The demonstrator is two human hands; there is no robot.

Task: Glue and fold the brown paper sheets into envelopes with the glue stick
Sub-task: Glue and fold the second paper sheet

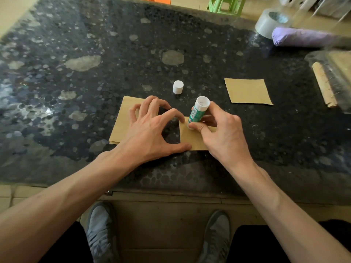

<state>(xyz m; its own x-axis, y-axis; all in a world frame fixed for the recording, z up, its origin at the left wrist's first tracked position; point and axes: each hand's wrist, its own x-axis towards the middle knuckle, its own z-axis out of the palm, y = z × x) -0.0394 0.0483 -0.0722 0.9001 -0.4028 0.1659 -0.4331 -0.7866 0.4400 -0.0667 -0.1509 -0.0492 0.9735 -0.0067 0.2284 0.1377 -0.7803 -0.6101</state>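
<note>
The glue stick (198, 111) stands tilted just right of the frame's centre, its white round end up toward the camera and its green-labelled body leaning down to the left. The right grip (218, 130) holds it, thumb and fingers curled round the lower part of the tube. The stick's lower end meets a small brown sheet (193, 139) near that sheet's upper left corner; the tip itself is hidden behind the thumb.

The left grip (150, 130) is wide and holds nothing, its fingers spread and arched. Its thumb tip presses the lower left corner of the small brown sheet and its index fingertip touches the sheet's upper left edge, just beside the stick. Dark tabletop (95, 44) shows in the gap between thumb and index finger. The other fingers and the palm lie over a stack of brown paper (121, 130) to the left of centre; the layered edges show at its lower left corner.

A white cap (178, 87) stands upright on the tabletop just above the hands, apart from the stick. A folded brown piece (247, 91) lies flat to the right of centre, well apart from both hands.

In the upper right of the frame are a grey tape roll (266, 25) and, just beside it, a purple bundle (302, 37). A wooden strip (322, 86) lies at the right edge. A green plastic frame (226, 4) shows at the top edge. Two grey shoes (100, 230) stand on the floor at the bottom of the frame.
</note>
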